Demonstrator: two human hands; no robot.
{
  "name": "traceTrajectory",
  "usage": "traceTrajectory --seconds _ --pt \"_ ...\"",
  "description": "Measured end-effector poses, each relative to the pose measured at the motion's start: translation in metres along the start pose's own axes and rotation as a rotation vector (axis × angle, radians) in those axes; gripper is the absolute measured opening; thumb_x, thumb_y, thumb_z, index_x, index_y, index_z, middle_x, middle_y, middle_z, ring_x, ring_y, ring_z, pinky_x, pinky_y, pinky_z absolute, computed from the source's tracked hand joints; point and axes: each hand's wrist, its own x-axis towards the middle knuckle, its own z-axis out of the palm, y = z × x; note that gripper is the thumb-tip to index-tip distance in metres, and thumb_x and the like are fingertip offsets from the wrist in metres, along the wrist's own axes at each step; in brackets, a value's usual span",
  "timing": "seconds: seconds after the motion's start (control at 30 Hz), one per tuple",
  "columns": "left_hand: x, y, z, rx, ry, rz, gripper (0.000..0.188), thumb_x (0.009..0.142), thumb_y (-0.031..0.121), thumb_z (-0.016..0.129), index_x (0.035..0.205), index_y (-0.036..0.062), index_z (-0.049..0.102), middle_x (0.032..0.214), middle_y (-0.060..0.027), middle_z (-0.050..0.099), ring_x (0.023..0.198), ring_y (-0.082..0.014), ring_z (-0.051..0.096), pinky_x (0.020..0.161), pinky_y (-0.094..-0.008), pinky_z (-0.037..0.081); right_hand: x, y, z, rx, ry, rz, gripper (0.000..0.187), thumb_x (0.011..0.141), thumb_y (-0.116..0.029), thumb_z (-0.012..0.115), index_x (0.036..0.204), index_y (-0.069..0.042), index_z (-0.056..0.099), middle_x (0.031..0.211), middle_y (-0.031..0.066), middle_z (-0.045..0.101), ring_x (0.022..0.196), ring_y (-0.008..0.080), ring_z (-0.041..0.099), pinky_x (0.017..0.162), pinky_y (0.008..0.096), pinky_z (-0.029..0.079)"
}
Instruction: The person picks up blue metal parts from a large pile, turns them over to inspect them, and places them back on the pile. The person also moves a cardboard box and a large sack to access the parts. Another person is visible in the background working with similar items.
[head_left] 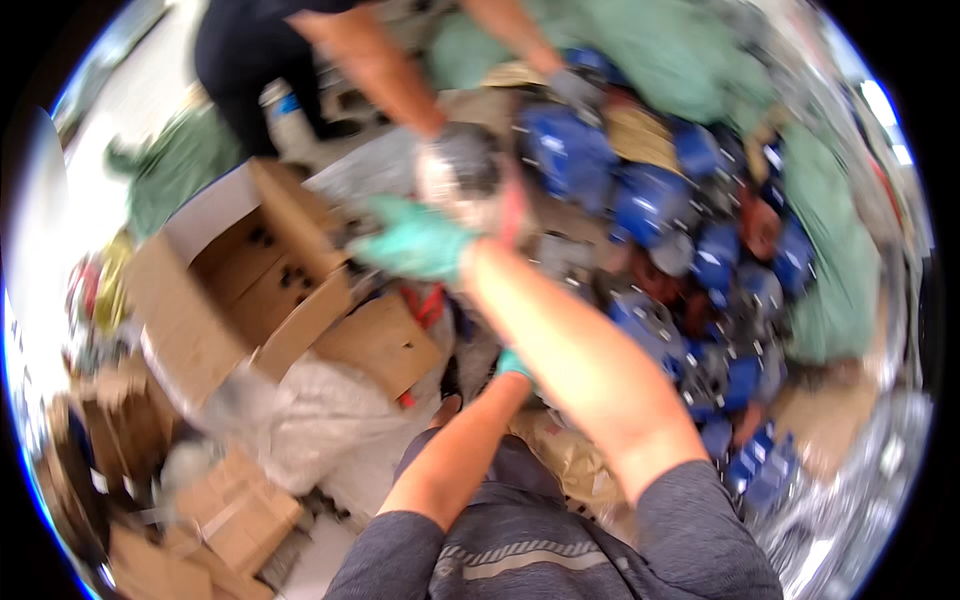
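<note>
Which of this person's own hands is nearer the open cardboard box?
Right. The right hand, in a green glove, reaches out just beside the open cardboard box at its right edge. The left hand sits lower, mostly hidden behind the right forearm, farther from the box.

This looks like a sorting or packing floor in a workshop or warehouse. A big heap of blue metal parts [650,200] fills the 1 to 4 o'clock side, with green sacks [840,260] lying over its edges. At 9 o'clock stands an open cardboard box [200,300] holding small dark pieces, and more cartons [230,510] pile up at 7 o'clock. White bags [320,420] lie on the floor.
</note>
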Motion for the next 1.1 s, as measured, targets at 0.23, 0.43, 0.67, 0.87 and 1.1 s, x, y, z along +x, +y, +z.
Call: traceTrajectory --seconds 0.23,0.43,0.67,0.87,1.1 --pt "0.007 0.012 -0.036 0.132 -0.027 -0.019 0.055 0.092 0.026 0.063 0.141 0.0054 0.049 0.143 -0.0199 0.052 0.128 -0.0411 0.052 0.104 -0.0483 0.047 -0.125 -0.016 -0.032 -0.218 -0.024 0.001 0.039 0.089 -0.028 0.066 0.122 -0.007 0.066 0.106 0.0166 0.072 0.101 0.0363 0.068 0.090 0.0433 0.053" --pt "0.014 0.030 -0.051 0.210 -0.092 0.000 0.057 0.093 0.027 0.062 0.144 0.0059 0.047 0.149 -0.0220 0.046 0.133 -0.0424 0.048 0.105 -0.0485 0.046 -0.350 0.032 -0.122 -0.103 0.643 0.341 0.035 0.094 -0.031 0.064 0.121 -0.008 0.065 0.107 0.0166 0.071 0.098 0.0296 0.070 0.088 0.0398 0.053" --pt "0.004 0.043 -0.063 0.281 -0.013 0.054 0.058 0.091 0.021 0.066 0.143 0.0036 0.046 0.147 -0.0226 0.047 0.128 -0.0430 0.054 0.105 -0.0483 0.046 -0.575 0.049 -0.252 0.080 1.394 0.377 0.020 0.099 -0.012 0.062 0.116 -0.002 0.066 0.097 0.0044 0.069 0.074 0.0094 0.062 0.069 0.0235 0.053" --pt "-0.013 0.054 -0.071 0.242 -0.004 0.036 0.054 0.092 0.016 0.068 0.142 0.0057 0.048 0.140 -0.0170 0.052 0.087 -0.0297 0.065 0.081 -0.0404 0.054 -0.594 0.096 -0.339 -0.417 1.256 0.525 0.049 0.089 -0.035 0.073 0.122 0.001 0.066 0.112 0.0217 0.072 0.104 0.0322 0.070 0.092 0.0385 0.054" --pt "-0.021 0.058 -0.067 0.260 -0.057 0.014 0.052 0.092 0.010 0.067 0.141 0.0038 0.051 0.137 -0.0164 0.055 0.096 -0.0294 0.065 0.084 -0.0374 0.053 -0.497 0.070 -0.332 -0.844 0.799 0.766 0.076 0.078 -0.036 0.080 0.141 -0.007 0.051 0.124 0.0230 0.064 0.116 0.0376 0.064 0.096 0.0467 0.052"
